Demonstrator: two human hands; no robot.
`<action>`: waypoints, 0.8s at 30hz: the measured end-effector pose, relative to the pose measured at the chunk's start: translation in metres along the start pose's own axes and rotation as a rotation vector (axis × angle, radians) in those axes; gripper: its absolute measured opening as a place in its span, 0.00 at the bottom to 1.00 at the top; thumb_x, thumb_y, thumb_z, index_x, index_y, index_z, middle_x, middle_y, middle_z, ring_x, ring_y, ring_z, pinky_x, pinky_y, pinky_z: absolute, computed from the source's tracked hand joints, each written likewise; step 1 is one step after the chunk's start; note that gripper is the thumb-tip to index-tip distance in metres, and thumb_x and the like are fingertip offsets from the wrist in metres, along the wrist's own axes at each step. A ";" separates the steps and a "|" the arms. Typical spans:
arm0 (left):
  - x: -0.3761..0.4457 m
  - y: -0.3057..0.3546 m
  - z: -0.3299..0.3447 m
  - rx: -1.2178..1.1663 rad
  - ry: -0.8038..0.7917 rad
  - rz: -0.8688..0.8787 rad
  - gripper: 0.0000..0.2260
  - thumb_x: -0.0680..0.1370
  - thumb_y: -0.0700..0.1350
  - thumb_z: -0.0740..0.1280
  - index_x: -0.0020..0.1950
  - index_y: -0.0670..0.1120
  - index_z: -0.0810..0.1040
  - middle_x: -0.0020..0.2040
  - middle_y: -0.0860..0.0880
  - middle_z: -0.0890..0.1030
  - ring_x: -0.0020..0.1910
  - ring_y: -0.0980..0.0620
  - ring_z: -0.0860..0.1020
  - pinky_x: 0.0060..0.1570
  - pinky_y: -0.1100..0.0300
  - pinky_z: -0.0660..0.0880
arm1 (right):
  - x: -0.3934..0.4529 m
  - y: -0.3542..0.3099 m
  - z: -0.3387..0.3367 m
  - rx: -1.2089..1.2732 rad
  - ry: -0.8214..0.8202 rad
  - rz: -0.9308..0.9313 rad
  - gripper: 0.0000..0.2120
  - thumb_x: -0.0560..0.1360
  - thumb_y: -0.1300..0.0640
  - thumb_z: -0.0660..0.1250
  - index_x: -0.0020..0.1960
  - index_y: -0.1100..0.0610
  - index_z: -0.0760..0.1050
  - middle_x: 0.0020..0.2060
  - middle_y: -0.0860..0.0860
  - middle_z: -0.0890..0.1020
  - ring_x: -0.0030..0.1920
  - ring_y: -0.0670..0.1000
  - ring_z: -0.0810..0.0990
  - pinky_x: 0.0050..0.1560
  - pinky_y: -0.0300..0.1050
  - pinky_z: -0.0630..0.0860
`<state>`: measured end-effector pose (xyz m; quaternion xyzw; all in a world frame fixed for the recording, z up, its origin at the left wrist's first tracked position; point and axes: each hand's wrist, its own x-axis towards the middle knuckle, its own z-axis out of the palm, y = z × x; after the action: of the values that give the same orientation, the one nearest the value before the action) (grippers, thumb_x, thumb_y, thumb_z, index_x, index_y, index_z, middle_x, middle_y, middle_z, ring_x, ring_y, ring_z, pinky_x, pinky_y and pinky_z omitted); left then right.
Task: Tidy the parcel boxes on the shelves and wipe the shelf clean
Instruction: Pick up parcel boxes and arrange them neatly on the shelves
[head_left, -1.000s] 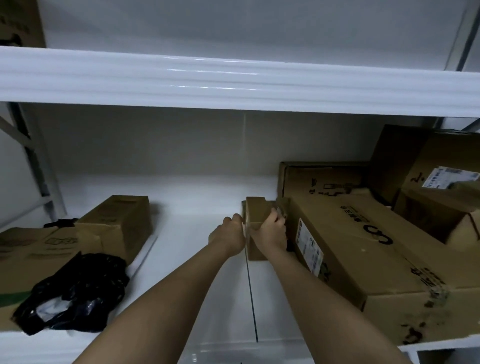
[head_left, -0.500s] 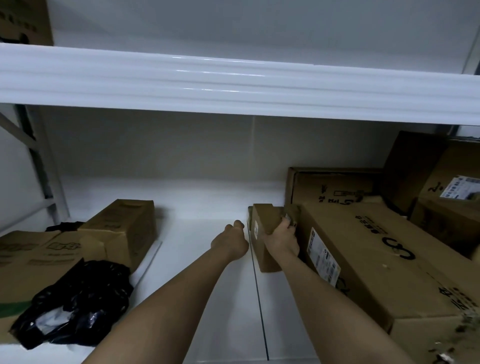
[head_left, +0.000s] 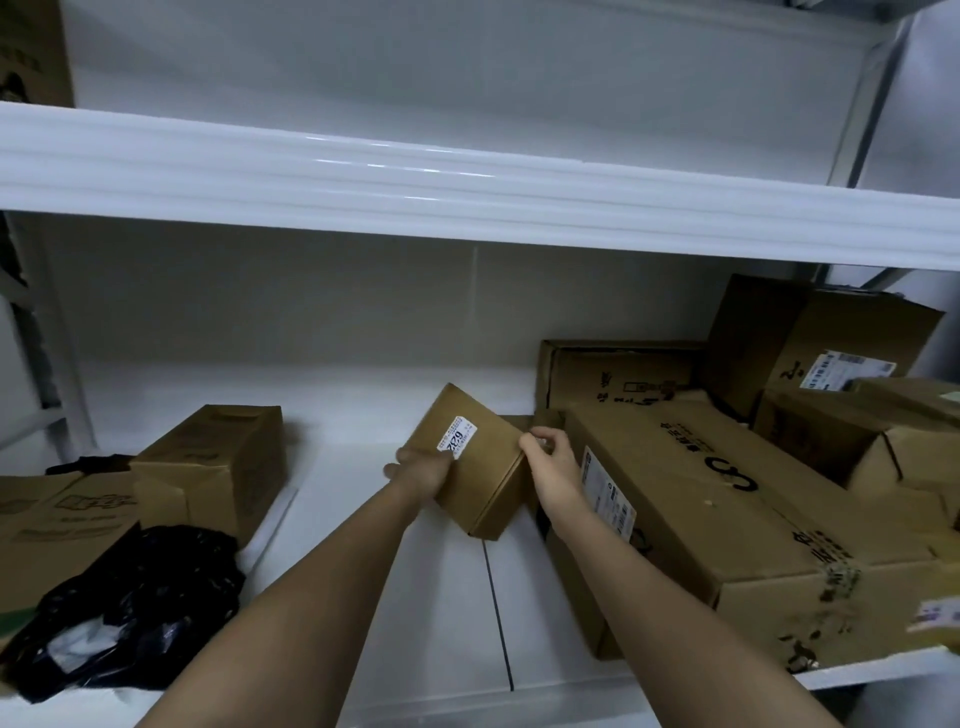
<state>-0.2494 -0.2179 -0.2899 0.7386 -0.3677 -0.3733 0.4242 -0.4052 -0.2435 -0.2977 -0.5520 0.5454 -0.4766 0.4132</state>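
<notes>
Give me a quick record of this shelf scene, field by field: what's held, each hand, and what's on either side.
held: small cardboard box, tilted, white label up
left hand: grips the box's near-left side
right hand: pinches its right edge
right side: long cardboard box lying flat, more boxes behind
left side: upright carton, black plastic bag
shelf: white

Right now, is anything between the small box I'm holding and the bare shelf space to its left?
Nothing visible. The small box is tilted in the left hand and right hand; the shelf leftward lies bare up to the upright box.
</notes>
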 end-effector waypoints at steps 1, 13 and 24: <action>-0.001 0.000 -0.004 -0.103 0.058 -0.051 0.34 0.78 0.55 0.64 0.77 0.44 0.52 0.73 0.41 0.59 0.69 0.39 0.65 0.63 0.46 0.68 | -0.003 -0.003 0.000 0.037 -0.013 -0.004 0.15 0.78 0.49 0.61 0.62 0.51 0.70 0.53 0.49 0.74 0.53 0.51 0.73 0.52 0.46 0.68; -0.008 -0.021 -0.056 -0.707 -0.189 0.002 0.25 0.74 0.57 0.69 0.66 0.47 0.70 0.59 0.44 0.77 0.52 0.45 0.80 0.44 0.51 0.80 | -0.025 0.001 0.017 0.508 -0.085 0.068 0.19 0.77 0.48 0.58 0.61 0.58 0.73 0.56 0.57 0.80 0.60 0.56 0.77 0.55 0.47 0.75; -0.027 -0.038 -0.098 -0.443 -0.305 0.131 0.33 0.73 0.52 0.72 0.73 0.49 0.61 0.59 0.48 0.76 0.56 0.49 0.77 0.60 0.49 0.75 | -0.057 -0.016 0.037 0.449 -0.097 0.191 0.23 0.78 0.36 0.55 0.64 0.50 0.72 0.55 0.53 0.81 0.53 0.53 0.80 0.53 0.50 0.78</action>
<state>-0.1685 -0.1465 -0.2820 0.5376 -0.3837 -0.5233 0.5385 -0.3627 -0.1881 -0.2944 -0.4144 0.4551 -0.5174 0.5945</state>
